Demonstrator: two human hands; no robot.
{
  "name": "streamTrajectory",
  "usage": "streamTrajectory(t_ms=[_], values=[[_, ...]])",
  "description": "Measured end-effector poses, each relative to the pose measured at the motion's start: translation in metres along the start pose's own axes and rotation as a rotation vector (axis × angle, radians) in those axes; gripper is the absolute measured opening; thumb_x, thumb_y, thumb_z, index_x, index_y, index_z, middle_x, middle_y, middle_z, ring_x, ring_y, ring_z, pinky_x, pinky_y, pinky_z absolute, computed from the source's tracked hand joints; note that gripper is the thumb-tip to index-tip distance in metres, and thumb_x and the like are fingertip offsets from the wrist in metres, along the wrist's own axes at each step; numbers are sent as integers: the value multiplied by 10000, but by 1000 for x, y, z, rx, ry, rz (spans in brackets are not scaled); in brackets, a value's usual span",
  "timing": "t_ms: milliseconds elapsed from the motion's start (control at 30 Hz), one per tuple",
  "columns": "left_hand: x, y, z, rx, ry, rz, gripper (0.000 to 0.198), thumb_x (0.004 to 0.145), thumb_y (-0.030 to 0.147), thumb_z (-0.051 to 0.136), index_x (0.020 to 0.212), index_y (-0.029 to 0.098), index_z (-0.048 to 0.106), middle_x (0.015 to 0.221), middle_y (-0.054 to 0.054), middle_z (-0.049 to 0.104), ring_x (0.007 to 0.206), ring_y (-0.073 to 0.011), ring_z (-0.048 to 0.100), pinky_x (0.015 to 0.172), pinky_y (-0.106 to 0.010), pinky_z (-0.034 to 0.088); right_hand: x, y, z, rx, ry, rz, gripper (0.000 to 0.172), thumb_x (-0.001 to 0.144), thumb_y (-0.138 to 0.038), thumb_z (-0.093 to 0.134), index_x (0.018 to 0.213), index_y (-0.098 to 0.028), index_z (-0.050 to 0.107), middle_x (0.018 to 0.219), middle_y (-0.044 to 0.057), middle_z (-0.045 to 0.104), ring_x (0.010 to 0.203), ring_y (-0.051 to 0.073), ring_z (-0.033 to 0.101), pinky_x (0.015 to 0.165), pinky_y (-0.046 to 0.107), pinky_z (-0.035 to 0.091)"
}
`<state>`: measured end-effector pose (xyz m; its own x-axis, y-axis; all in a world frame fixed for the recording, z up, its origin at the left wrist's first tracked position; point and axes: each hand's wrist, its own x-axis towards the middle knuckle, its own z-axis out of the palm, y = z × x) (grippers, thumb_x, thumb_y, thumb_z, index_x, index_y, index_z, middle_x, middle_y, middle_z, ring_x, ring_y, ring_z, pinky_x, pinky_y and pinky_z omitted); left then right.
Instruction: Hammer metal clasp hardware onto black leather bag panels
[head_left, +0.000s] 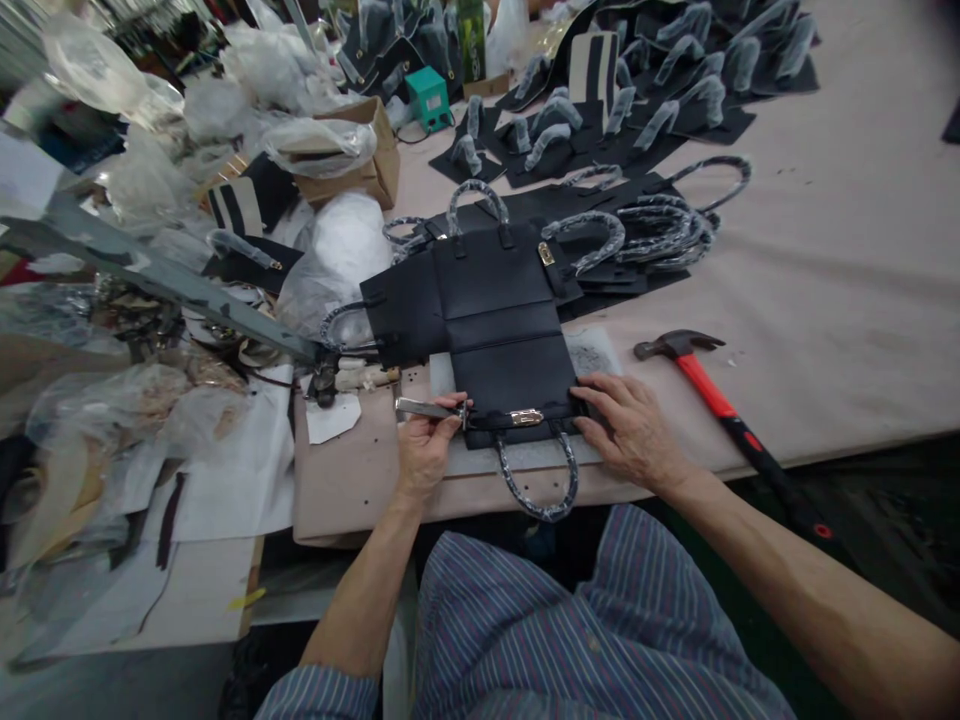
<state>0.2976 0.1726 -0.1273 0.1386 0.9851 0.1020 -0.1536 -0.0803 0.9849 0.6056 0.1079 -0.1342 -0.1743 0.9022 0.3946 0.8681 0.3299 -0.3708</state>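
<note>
A black leather handbag panel (510,365) lies unfolded at the table's front edge, with a plastic-wrapped handle (541,508) hanging towards me. Across its near end runs a black strap with a gold clasp (525,417). My left hand (426,445) pinches a slim silver metal tool (424,408), its tip at the strap's left end; the exact kind of tool is unclear. With thumb and fingers, my right hand (628,425) grips the panel's right edge by the strap's other end. Under the panel shows a pale slab (592,352).
To the right lies a claw hammer (709,385) with a red and black handle. Behind are stacked black bag parts (637,235) with wrapped handles. A grey metal bar (180,285), a cardboard box (382,150) and plastic bags (337,250) crowd the left.
</note>
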Motion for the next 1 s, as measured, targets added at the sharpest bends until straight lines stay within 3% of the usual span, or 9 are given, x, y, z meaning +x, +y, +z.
streamTrajectory(t_ms=[333, 1000], values=[[-2, 9, 5, 50, 16, -3, 260, 845, 379, 792, 959, 177, 673, 1069, -78, 758, 921, -213, 759, 896, -386, 611, 1, 0, -1, 19, -23, 25, 371, 972, -318, 566, 1325, -217, 615, 1361, 129, 584, 1216, 358, 537, 1059, 571, 422], [-5, 7, 6, 133, -63, 103, 153, 853, 275, 779, 948, 192, 692, 1088, -74, 735, 998, -221, 731, 972, -431, 574, 3, -3, -4, 36, -13, 36, 341, 991, -345, 543, 1299, -217, 616, 1335, 132, 591, 1203, 354, 537, 1041, 558, 421]])
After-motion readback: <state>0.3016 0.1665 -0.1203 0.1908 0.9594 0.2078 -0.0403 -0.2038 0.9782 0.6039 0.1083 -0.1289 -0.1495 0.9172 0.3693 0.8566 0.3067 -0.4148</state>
